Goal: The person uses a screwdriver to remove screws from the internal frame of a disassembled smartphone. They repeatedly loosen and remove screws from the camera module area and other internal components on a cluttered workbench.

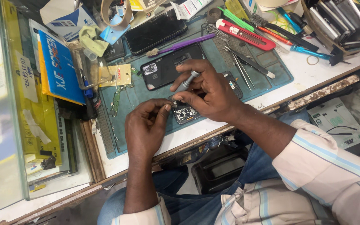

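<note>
An opened phone (186,113) lies on a teal work mat (142,93) with its circuit board and camera parts exposed. My right hand (207,93) grips a grey metal screwdriver (187,82) and points its tip down at the phone's upper edge. My left hand (146,125) pinches the phone's upper left corner with thumb and fingertips. Just behind my right hand lies a black phone back cover (163,71) with a camera cluster.
A purple brush (184,43), tweezers (238,62), a red tool (246,35) and another black phone (155,31) lie on the mat's far side. Blue and yellow boxes (59,68) stand at the left beside a glass case (1,125). The table edge (196,139) runs under my wrists.
</note>
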